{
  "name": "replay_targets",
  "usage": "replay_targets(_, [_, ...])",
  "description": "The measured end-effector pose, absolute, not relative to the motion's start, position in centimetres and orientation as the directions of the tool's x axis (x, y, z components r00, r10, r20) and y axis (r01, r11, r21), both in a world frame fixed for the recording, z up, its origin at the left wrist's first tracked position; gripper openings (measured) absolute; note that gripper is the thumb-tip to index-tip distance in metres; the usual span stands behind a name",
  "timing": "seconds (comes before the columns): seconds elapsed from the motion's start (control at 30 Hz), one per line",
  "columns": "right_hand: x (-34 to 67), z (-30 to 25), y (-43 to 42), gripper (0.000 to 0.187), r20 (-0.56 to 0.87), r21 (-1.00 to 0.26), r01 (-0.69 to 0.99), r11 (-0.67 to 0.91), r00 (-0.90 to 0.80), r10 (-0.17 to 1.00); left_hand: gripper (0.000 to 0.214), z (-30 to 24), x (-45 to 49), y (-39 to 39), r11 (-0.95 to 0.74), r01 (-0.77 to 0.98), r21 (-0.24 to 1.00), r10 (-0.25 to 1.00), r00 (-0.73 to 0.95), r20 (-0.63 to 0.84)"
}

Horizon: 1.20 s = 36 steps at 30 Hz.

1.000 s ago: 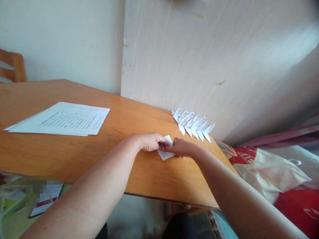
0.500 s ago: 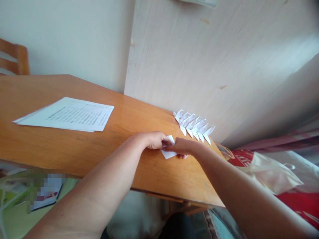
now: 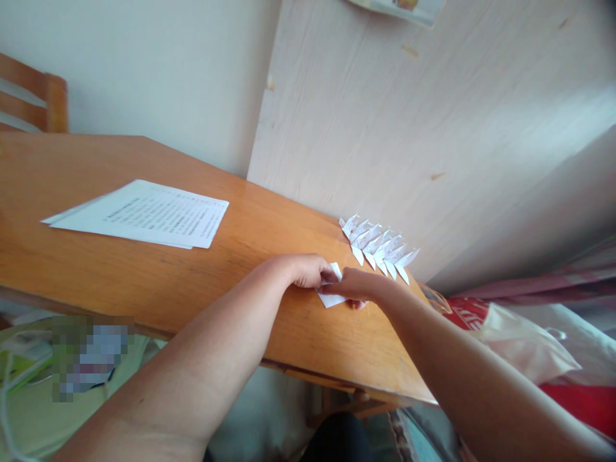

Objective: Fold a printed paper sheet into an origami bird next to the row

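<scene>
A small folded piece of white paper (image 3: pixel 333 299) lies on the wooden table between my two hands. My left hand (image 3: pixel 312 272) grips its left side, fingers bent in over the paper. From the right, my right hand (image 3: pixel 351 286) presses on the paper, with its thumb and fingers closed around that side. The hands nearly touch and cover much of the paper, so its full shape is hidden. Just beyond my right hand stands a row of several folded white paper pieces (image 3: pixel 378 247) with pointed tips, nested into one another near the wall.
A stack of printed sheets (image 3: pixel 158 215) lies on the left of the wooden table (image 3: pixel 231 282). A wooden chair (image 3: pixel 56 102) stands at the far left. Red and white bags (image 3: pixel 524 340) sit past the table's right end. A pale wall panel (image 3: pixel 346 115) rises behind.
The camera view has shifted slightly, so the scene sits a little further right. Both hands stay on the folded paper with hardly any change in their hold.
</scene>
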State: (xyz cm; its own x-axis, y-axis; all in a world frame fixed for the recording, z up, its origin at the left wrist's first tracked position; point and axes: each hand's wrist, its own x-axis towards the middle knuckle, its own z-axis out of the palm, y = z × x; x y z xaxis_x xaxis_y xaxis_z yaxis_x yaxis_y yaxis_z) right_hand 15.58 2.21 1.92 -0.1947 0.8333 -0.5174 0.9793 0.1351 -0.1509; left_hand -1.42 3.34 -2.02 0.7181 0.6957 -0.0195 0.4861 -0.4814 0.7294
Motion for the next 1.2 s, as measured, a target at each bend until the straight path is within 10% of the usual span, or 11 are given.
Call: replay_targets(1.2, [14.5,1.7,4.6,0.047,-0.7,-0.041,0.998,0.057,-0.069,0.71,0.03,-1.9,-1.4,3.5,-0.497,0.546,0.675,0.722,0.691,-0.028])
